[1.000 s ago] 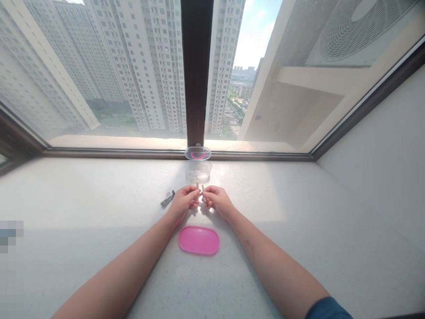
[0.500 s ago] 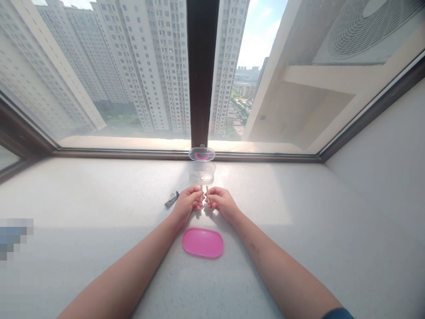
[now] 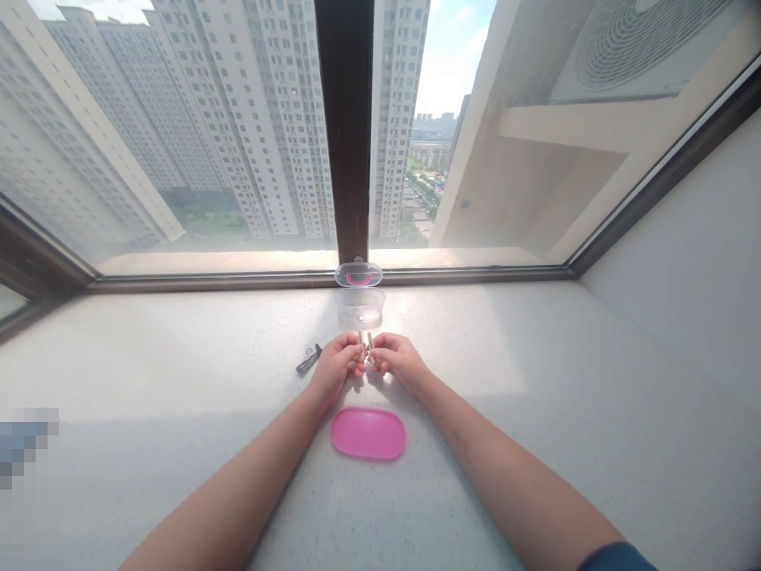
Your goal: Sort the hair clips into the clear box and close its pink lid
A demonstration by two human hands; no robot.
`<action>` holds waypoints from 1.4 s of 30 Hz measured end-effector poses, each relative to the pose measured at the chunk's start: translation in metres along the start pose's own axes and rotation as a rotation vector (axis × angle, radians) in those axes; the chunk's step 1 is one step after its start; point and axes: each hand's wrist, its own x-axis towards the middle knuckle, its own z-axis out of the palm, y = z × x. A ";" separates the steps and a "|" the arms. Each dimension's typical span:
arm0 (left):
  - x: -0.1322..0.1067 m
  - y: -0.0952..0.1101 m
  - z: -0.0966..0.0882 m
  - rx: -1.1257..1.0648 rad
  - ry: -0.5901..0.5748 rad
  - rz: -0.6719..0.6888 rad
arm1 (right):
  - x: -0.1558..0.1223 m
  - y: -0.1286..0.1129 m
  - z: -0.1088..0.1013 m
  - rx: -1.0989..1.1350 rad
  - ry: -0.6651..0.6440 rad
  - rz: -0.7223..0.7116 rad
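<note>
Your L hand (image 3: pixel 334 362) has thumb + fingers pinched on a slim, pale-beige, stick-like piece (image 3: pixel 360 338), approx upright. Your R hand (image 3: pixel 405 361) is clamped likewise on a matching pale stick-like piece (image 3: pixel 370 342), tilted a bit. The pieces sit side by side w/ a narrow gap b/w their tops, mid-sill, just in front of the clear oval plastic box (image 3: pixel 343 305). Can't tell if they're joined lower down; fingers + glare hide it.

Main risk: slip. Both grips look like fingertip pinches on v. thin stock, so a twist or uneven pull could pop one out, prob. onto the white speckled stone-like sill (image 3: pixel 464 476). If there's a spring or link b/w them (too small to see), it could snap apart.

Watch fwd reach too: the box is close to your fingertips, w/ its clear lid w/ pink handle (image 3: pixel 343 275) up by the dark-brown window frame (image 3: pixel 352 159). A knock could shove the box back or drop the lid.

On your L, the black elongated clip (image 3: pixel 307 364) is right beside your knuckles; a sideways swing could drag it. Pink oval plastic tray (image 3: pixel 369 434) lies b/w your forearms, nearer you; a dipped wrist could nudge it.
</note>
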 end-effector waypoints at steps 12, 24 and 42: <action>0.001 -0.002 0.000 0.027 0.002 0.003 | -0.002 -0.006 0.003 0.005 0.024 0.033; 0.001 -0.001 0.001 0.046 0.005 -0.013 | -0.003 -0.003 0.004 -0.052 0.020 0.012; 0.003 -0.002 0.000 0.070 -0.010 0.007 | -0.005 -0.006 0.006 -0.080 0.040 -0.017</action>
